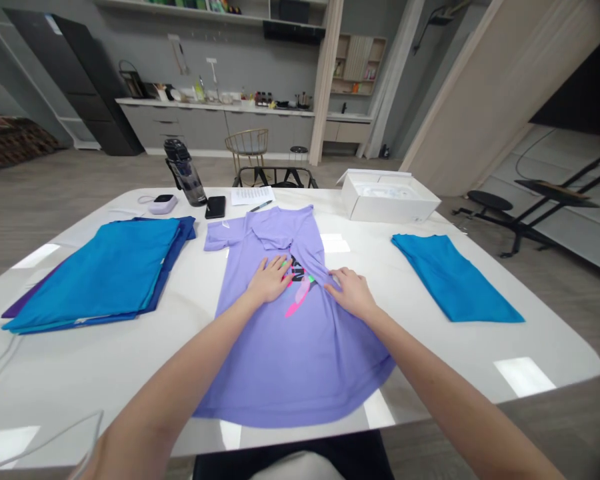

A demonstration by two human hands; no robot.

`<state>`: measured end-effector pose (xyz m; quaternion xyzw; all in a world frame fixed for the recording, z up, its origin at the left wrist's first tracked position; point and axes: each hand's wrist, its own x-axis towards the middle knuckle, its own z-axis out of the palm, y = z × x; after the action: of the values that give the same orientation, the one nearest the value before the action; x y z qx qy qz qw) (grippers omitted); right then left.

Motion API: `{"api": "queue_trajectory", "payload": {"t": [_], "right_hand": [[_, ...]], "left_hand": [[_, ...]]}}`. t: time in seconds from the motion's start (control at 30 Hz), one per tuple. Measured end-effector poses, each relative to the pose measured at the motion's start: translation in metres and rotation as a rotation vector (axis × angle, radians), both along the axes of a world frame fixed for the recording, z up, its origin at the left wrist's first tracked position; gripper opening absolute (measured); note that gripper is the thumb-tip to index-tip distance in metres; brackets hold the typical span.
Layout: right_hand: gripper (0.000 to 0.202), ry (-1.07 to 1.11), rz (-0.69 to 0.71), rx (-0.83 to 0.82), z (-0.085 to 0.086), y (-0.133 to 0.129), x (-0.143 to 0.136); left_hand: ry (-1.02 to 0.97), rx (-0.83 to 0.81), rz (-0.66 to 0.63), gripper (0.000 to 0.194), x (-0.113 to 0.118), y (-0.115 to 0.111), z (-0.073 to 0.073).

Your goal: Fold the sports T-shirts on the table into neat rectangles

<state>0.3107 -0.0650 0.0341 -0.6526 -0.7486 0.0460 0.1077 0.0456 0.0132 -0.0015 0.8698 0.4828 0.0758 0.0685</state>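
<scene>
A lavender T-shirt (280,360) lies spread on the white table in front of me, its collar toward the far side and its hem toward me. Black, pink and green print shows on its chest, partly covered by a fold. My left hand (271,280) rests flat on the chest beside the print, fingers stretched out. At the shirt's right side, my right hand (351,291) pinches the fabric, and creases run up from there toward the collar. The left sleeve lies out flat; the right one is not plainly visible, tucked around the folded part.
Folded blue garments (105,273) are stacked at the left, and one folded blue garment (455,280) lies at the right. Along the far side stand a water bottle (186,175), a phone (215,207), a paper sheet (253,195), a pen (261,206) and a white box (385,203).
</scene>
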Motion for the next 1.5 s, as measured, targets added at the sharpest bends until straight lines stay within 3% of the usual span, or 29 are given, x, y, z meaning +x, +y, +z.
{"api": "queue_trajectory", "payload": {"t": [0.17,0.33,0.5,0.63,0.73,0.8,0.97,1.1,1.33,1.5], "right_hand": [[0.048,-0.032,-0.171,-0.03,-0.004,-0.069,0.04],[0.027,-0.005,-0.228,-0.053,-0.003,-0.118,0.062],[0.002,0.089,-0.234,-0.101,0.007,-0.147,0.061],[0.009,0.323,-0.272,-0.014,0.029,-0.168,0.048],[0.018,0.435,-0.168,0.133,0.045,-0.187,0.033],[0.028,0.395,-0.035,0.181,0.049,-0.198,0.022],[0.051,0.181,0.245,0.194,0.031,-0.209,-0.007],[0.044,0.167,0.316,0.177,0.018,-0.21,-0.026],[0.022,0.227,0.397,0.284,0.022,-0.214,-0.049],[0.024,0.149,0.53,0.152,0.012,-0.216,-0.063]], "left_hand": [[-0.069,0.127,-0.037,0.041,0.015,0.005,0.016],[-0.007,0.152,-0.295,0.041,0.051,0.004,0.035],[0.024,0.17,-0.431,0.039,0.078,-0.002,0.038],[0.028,0.199,-0.414,0.029,0.087,-0.008,0.037],[-0.012,0.216,-0.361,0.027,0.086,-0.012,0.039],[-0.05,0.228,-0.331,0.028,0.081,-0.015,0.038],[-0.06,0.221,-0.286,0.035,0.061,-0.026,0.022],[-0.041,0.167,-0.318,0.035,0.05,-0.034,0.017],[-0.355,0.123,-0.276,0.035,0.034,-0.028,0.048],[-0.25,0.061,-0.321,0.038,0.015,-0.039,0.036]]}}
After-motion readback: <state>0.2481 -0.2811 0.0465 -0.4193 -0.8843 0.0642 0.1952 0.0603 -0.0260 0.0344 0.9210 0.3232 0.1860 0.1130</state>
